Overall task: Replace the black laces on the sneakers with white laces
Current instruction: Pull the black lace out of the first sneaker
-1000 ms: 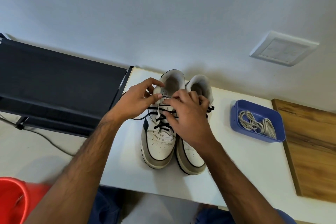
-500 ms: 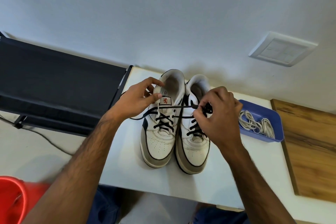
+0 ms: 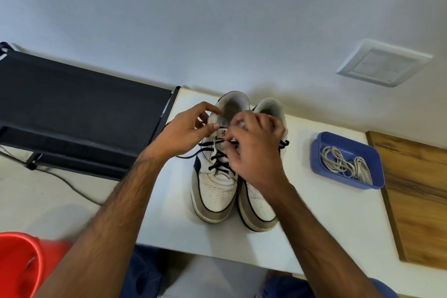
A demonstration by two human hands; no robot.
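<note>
Two white sneakers with grey toes stand side by side on the white table, toes toward me. The left sneaker carries a black lace through its eyelets, with a loose end trailing left. My left hand pinches the left side of that shoe's tongue and collar. My right hand is over the top eyelets, fingers pinched on the black lace. It hides most of the right sneaker. White laces lie coiled in a blue tray to the right.
A black fabric stand abuts the table's left edge, with a cable on the floor under it. A wooden board borders the table at right. A red bucket sits at lower left. A wall plate is on the wall.
My right hand pulled the black lace out to the right half a second ago, then came back left onto the top eyelets of the left sneaker. My left hand stayed in place.
</note>
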